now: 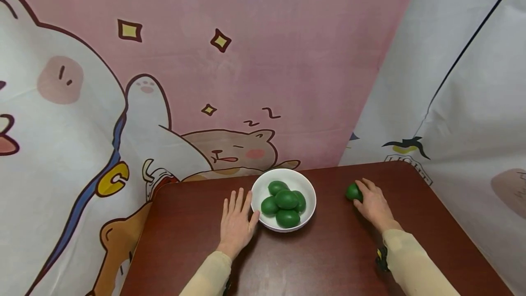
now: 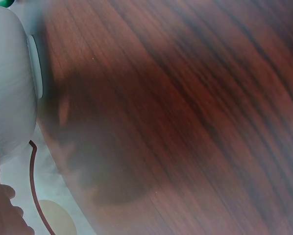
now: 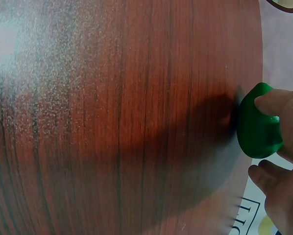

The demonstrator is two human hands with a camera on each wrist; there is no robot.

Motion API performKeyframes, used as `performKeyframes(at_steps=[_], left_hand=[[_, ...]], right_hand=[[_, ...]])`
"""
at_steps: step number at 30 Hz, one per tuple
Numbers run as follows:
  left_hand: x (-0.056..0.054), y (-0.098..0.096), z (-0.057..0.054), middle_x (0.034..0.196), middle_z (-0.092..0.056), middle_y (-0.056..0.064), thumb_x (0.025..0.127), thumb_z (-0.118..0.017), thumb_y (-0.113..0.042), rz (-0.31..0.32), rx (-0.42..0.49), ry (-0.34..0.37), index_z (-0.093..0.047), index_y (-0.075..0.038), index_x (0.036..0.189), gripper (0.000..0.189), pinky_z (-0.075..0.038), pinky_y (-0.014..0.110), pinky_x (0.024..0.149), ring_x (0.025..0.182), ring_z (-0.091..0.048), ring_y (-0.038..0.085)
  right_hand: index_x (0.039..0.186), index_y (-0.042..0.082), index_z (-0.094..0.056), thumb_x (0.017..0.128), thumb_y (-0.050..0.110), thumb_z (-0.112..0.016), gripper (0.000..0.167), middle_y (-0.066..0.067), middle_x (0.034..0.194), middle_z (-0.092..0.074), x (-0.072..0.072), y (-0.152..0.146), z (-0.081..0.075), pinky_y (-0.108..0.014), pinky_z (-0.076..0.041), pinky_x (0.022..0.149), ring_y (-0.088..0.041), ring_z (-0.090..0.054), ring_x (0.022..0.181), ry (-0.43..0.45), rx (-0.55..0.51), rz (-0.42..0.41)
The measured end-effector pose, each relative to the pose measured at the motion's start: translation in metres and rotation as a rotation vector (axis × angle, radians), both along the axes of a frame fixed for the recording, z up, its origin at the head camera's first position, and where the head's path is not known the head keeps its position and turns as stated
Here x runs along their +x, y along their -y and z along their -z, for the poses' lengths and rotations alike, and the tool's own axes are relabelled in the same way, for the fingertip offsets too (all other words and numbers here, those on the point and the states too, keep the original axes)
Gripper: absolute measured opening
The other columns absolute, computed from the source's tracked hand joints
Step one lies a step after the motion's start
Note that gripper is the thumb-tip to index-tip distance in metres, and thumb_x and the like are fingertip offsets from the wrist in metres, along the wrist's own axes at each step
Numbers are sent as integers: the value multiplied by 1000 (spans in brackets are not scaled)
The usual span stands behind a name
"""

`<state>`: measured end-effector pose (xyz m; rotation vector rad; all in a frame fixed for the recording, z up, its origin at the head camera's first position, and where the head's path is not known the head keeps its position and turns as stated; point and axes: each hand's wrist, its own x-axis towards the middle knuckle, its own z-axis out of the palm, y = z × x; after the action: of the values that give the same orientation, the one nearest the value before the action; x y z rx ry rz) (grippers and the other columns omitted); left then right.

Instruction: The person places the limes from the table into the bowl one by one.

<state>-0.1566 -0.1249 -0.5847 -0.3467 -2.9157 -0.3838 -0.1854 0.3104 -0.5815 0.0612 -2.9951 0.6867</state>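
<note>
A white bowl (image 1: pixel 311 185) stands near the table's back edge with several green limes (image 1: pixel 286 199) heaped in it. Flat beside its left side is my left hand (image 1: pixel 237 225), fingers straight and spread, thumb at the rim. The left wrist view catches the bowl (image 2: pixel 12 78) at its left edge, with fingertips (image 2: pixel 7 215) below. Off to the right, my right hand (image 1: pixel 375 205) holds a single lime (image 1: pixel 353 192) on the table, fingers bent over it. In the right wrist view that lime (image 3: pixel 256 122) is glossy and partly covered by the fingers.
The table (image 1: pixel 316 264) has a reddish-brown wood-grain top. Behind it hangs a pink and white cloth (image 1: pixel 296 58) with cartoon animals, close to the back edge. A dark watch-like band (image 1: pixel 382 258) sits at the right wrist.
</note>
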Motion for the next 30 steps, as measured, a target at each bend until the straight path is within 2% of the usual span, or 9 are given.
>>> performKeyframes(at_steps=[6, 15, 30], left_hand=[[-1, 0, 1, 169, -27, 12, 106, -46, -53, 0, -3, -12, -36, -17, 162, 67, -14, 55, 126, 158, -16, 34], [-1, -1, 1, 170, -25, 11, 106, -46, -54, -2, -15, -11, -35, -18, 163, 68, -16, 55, 126, 159, -16, 33], [0, -1, -1, 170, -24, 11, 106, -46, -53, -6, -20, -1, -35, -18, 163, 68, -16, 54, 126, 159, -16, 33]], right_hand=[[151, -9, -41, 93, 6, -70, 67, -37, 153, -31, -1, 0, -1, -74, -41, 99, -61, -35, 133, 17, 0, -10], [145, -11, -44, 88, 2, -76, 67, -40, 138, -42, -2, -1, 5, -72, -43, 96, -60, -45, 121, -40, 58, -7], [141, -14, -44, 91, 13, -77, 66, -41, 132, -47, -1, 0, 4, -70, -46, 94, -57, -51, 115, -19, 78, 13]])
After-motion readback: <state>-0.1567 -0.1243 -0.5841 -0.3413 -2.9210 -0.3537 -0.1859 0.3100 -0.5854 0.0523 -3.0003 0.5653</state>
